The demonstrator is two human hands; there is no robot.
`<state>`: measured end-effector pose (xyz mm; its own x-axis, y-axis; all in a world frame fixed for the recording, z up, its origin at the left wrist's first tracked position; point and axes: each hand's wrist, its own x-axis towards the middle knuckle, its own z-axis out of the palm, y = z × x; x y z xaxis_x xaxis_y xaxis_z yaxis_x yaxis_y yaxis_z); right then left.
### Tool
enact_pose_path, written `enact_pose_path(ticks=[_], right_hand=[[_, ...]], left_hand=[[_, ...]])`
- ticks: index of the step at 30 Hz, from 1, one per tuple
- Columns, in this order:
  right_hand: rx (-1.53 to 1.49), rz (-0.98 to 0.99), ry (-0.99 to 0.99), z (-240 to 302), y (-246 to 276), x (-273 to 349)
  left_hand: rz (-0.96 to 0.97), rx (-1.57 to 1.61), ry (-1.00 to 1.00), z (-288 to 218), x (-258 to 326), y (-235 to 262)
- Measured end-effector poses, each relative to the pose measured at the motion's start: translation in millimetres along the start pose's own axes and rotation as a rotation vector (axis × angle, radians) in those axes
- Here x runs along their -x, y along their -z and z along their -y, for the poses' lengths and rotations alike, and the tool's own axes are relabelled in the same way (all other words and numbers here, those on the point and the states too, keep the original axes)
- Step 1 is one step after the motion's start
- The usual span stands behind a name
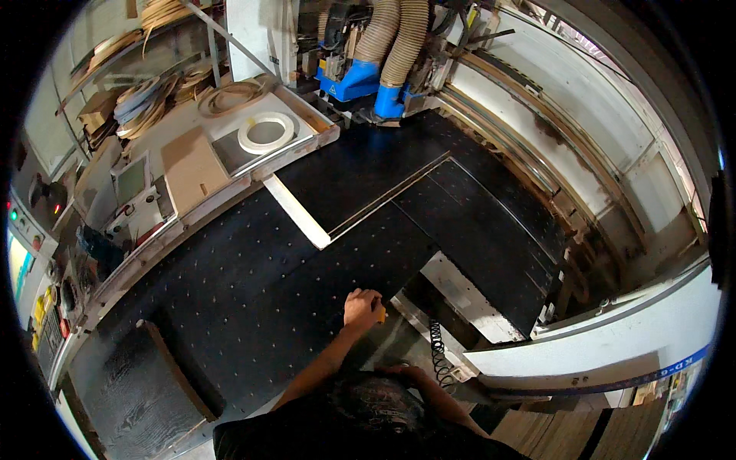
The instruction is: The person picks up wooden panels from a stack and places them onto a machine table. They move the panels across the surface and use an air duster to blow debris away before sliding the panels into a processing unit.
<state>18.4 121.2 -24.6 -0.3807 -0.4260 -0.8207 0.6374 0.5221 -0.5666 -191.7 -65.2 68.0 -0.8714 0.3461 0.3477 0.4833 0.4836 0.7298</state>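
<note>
My left hand (362,310) is curled at the near edge of a black studded worktable (253,261). A small yellow-orange object (380,314) shows at its fingers; its kind is hidden by the grip. My right hand (400,371) is low and close to my body, right of the left hand, with its fingers mostly hidden. Beyond the left hand, a long white strip (297,211) lies on the table. It meets a thin pale-edged strip (391,196) at a corner.
A machine with blue hoods (360,80) and ribbed hoses (402,42) stands at the far side. A side bench holds a white tape roll (265,133) and a brown board (192,172). A dark wood-grain panel (130,391) lies near left. A coiled black hose (438,353) hangs right.
</note>
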Motion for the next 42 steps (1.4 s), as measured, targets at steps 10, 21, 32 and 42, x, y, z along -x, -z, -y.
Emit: enact_pose_path(ticks=[10,21,32,42], right_hand=[[-0.079,-0.070,-0.018,-7.1,-2.9,19.3],[-0.289,-0.250,-0.085,-101.1,18.1,-53.7],[-0.059,-0.076,-0.063,-62.0,20.2,-21.2],[-0.390,-0.287,-0.565,-25.9,13.8,41.0]], left_hand=[[-0.089,0.031,-0.007,29.0,6.0,-31.9],[-0.128,0.167,-0.055,31.4,2.8,-44.7],[-0.188,0.026,-0.116,36.3,11.3,-56.7],[-0.147,0.216,0.015,44.8,14.0,-48.7]])
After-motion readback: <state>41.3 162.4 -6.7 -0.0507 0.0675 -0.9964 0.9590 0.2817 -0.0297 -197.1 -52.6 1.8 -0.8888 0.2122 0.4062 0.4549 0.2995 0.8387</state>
